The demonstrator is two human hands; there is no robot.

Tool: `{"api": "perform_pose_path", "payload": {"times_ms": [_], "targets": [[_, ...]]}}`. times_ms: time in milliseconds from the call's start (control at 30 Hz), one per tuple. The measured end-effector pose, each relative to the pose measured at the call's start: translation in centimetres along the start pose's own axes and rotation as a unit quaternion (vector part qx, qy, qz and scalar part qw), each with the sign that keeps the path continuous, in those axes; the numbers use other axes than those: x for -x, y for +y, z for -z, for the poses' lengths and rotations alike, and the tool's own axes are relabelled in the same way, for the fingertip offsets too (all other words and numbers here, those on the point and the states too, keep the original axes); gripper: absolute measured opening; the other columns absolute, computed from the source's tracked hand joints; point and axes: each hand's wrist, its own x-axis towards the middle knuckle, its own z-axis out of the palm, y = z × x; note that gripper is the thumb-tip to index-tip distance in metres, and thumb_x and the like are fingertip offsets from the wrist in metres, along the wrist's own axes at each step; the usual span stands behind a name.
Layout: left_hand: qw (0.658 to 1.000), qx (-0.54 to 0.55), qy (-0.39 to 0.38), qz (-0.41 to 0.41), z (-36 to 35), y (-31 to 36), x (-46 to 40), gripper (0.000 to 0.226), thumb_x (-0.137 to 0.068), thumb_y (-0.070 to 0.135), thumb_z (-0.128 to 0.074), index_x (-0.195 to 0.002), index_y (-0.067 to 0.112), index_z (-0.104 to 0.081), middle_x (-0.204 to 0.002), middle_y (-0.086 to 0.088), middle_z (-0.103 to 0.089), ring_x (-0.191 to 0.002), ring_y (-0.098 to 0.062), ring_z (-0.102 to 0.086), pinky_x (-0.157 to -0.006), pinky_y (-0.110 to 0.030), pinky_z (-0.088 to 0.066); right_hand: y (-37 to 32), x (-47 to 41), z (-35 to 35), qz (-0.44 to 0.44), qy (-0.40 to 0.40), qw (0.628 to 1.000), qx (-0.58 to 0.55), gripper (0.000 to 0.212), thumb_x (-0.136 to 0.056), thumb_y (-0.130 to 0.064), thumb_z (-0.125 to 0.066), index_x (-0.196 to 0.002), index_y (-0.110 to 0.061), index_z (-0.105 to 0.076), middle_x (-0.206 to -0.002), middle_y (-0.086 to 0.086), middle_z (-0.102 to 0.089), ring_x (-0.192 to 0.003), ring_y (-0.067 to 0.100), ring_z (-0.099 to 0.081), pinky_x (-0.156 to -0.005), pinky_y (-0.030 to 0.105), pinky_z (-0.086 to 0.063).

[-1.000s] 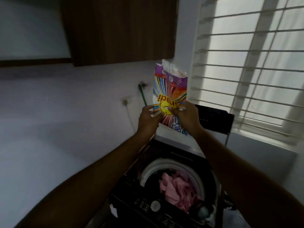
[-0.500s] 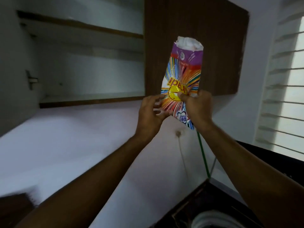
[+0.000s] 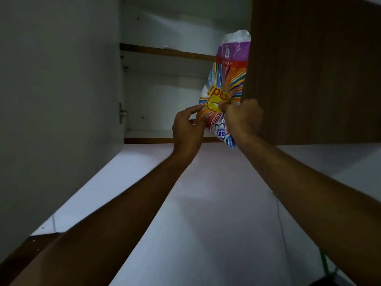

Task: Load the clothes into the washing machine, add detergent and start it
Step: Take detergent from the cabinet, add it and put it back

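Observation:
A colourful detergent packet (image 3: 225,79) with a purple band near its top and a crumpled white open end is held upright, its print upside down, in front of an open wall cupboard. My right hand (image 3: 241,119) grips the packet's lower half in a fist. My left hand (image 3: 186,127) pinches its lower left edge with fingertips and thumb. Only a dark corner at the bottom right edge shows of the washing machine (image 3: 332,282); its drum and the clothes are out of view.
The open wall cupboard (image 3: 165,100) has white shelves with wooden front edges. Its open white door (image 3: 59,100) fills the left; a brown wooden door (image 3: 313,69) stands right of the packet. Below is a pale wall with a thin cable and a green hose (image 3: 324,263).
The view has swung up from the washing machine to the cupboard. Both hands have raised the packet to the level of the cupboard's lower shelf, partly behind the brown door's edge.

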Motion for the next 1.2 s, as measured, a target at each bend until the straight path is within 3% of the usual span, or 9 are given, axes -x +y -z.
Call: {"api": "perform_pose_path", "payload": {"times_ms": [167, 400, 467, 633, 800, 933, 1000, 1100, 1200], "targets": [[1.000, -0.022, 0.019, 0.008, 3.2, -1.8, -2.9, 0.033, -0.091, 0.020, -0.069, -0.124, 0.021, -0.064, -0.127, -0.001, -0.059, -0.104, -0.017, -0.066, -0.077, -0.030, -0.061, -0.8, 0.2, -5.9, 0.023, -0.020, 1.000, -0.006, 0.024, -0.081, -0.043, -0.069, -0.085, -0.020, -0.071, -0.078, -0.006, -0.069, -0.065, 0.012, -0.067, -0.066, 0.030, -0.058], [0.996, -0.009, 0.061, 0.059, 6.5, -4.4, -6.0, 0.027, -0.093, 0.012, -0.064, -0.120, 0.015, -0.067, -0.112, 0.004, -0.066, -0.082, -0.001, -0.065, -0.059, -0.012, -0.053, -1.2, 0.8, -13.5, 0.001, -0.041, 0.999, 0.002, 0.034, -0.079, -0.042, -0.063, -0.098, -0.016, -0.072, -0.089, 0.003, -0.072, -0.076, 0.022, -0.069, -0.073, 0.035, -0.058], [0.995, -0.021, 0.078, 0.061, 7.0, -5.5, -6.7, 0.026, -0.093, 0.012, -0.064, -0.118, 0.017, -0.068, -0.107, 0.007, -0.066, -0.080, 0.002, -0.063, -0.066, -0.016, -0.055, -1.3, 1.2, -15.7, -0.006, -0.048, 0.999, 0.008, 0.035, -0.079, -0.041, -0.062, -0.102, -0.017, -0.072, -0.093, 0.005, -0.072, -0.083, 0.025, -0.070, -0.077, 0.038, -0.058], [0.988, -0.070, 0.114, 0.071, 7.3, -8.3, -7.6, 0.030, -0.094, 0.017, -0.054, -0.120, 0.022, -0.068, -0.117, -0.002, -0.067, -0.105, -0.017, -0.064, -0.095, -0.040, -0.054, -0.5, 2.6, -20.5, -0.026, -0.075, 0.996, 0.036, 0.034, -0.084, -0.041, -0.065, -0.108, -0.016, -0.069, -0.101, 0.007, -0.070, -0.093, 0.027, -0.068, -0.073, 0.029, -0.047], [0.987, -0.032, 0.123, 0.096, 7.6, -8.8, -9.3, 0.027, -0.099, 0.031, -0.049, -0.115, 0.016, -0.066, -0.108, -0.005, -0.069, -0.099, -0.020, -0.065, -0.091, -0.043, -0.055, -0.6, 1.8, -23.1, -0.025, -0.118, 0.992, 0.042, 0.048, -0.085, -0.051, -0.064, -0.111, -0.012, -0.059, -0.107, 0.008, -0.067, -0.094, 0.026, -0.066, -0.073, 0.031, -0.049], [0.984, 0.021, 0.115, 0.135, 7.8, -9.4, -10.5, 0.039, -0.094, 0.053, -0.047, -0.108, 0.022, -0.065, -0.106, -0.003, -0.069, -0.098, -0.020, -0.066, -0.091, -0.044, -0.055, -0.2, 2.0, -24.6, 0.032, -0.174, 0.984, 0.018, 0.045, -0.092, -0.049, -0.057, -0.113, -0.010, -0.049, -0.103, 0.004, -0.061, -0.089, 0.023, -0.062, -0.070, 0.030, -0.046], [0.983, 0.055, 0.105, 0.140, 8.3, -10.5, -11.0, 0.036, -0.091, 0.050, -0.055, -0.115, 0.024, -0.061, -0.113, -0.001, -0.067, -0.104, -0.019, -0.064, -0.096, -0.045, -0.053, 0.9, 2.7, -25.9, 0.085, -0.214, 0.973, -0.005, 0.041, -0.095, -0.046, -0.055, -0.113, -0.009, -0.051, -0.102, 0.005, -0.062, -0.087, 0.020, -0.062, -0.068, 0.028, -0.047], [0.978, 0.070, 0.085, 0.175, 9.2, -12.0, -11.9, 0.081, -0.063, 0.057, -0.068, -0.136, 0.028, -0.048, -0.124, 0.000, -0.061, -0.112, -0.022, -0.060, -0.099, -0.048, -0.050, 2.4, 2.9, -27.5, 0.140, -0.256, 0.956, -0.014, 0.053, -0.092, -0.050, -0.054, -0.125, -0.009, -0.054, -0.116, 0.013, -0.059, -0.104, 0.023, -0.060, -0.082, 0.029, -0.052], [0.974, 0.062, 0.098, 0.195, 9.1, -12.4, -12.9, 0.080, -0.061, 0.051, -0.066, -0.136, 0.028, -0.049, -0.125, -0.001, -0.060, -0.113, -0.024, -0.059, -0.101, -0.049, -0.048, 2.4, 1.9, -27.8, 0.134, -0.322, 0.936, 0.046, 0.060, -0.093, -0.045, -0.058, -0.139, -0.012, -0.038, -0.129, 0.016, -0.041, -0.115, 0.031, -0.050, -0.094, 0.037, -0.049]]}}
